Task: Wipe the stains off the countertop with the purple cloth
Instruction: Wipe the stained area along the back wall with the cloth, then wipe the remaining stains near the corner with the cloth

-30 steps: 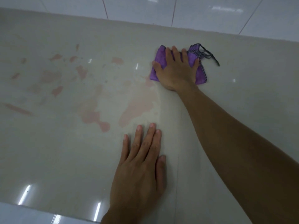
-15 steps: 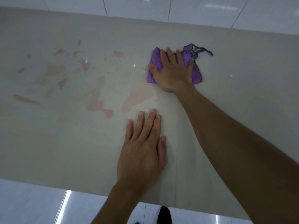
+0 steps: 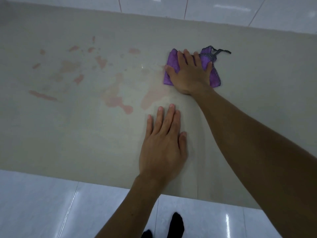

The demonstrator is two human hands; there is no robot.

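The right hand (image 3: 189,74) lay flat and spread on the purple cloth (image 3: 169,73), palm down with fingers extended, pressing it against the beige desk (image 3: 68,143) rather than gripping it. The cloth sat toward the far side of the desk, right of centre, folded under the palm, with a dark dotted trim (image 3: 208,55) and a thin dark loop (image 3: 221,51) showing past the fingertips on its far right corner. The left hand (image 3: 163,145) rested flat on the desk nearer the front edge, fingers straight and close together, holding nothing. Pink stains (image 3: 118,103) spread across the desk to the left of the cloth, the largest patches lying between the two hands and leftward, with smaller smears (image 3: 42,95) farther left. Glossy white floor tiles (image 3: 42,203) showed below the front edge, and a dark-socked foot (image 3: 176,224) stood there.
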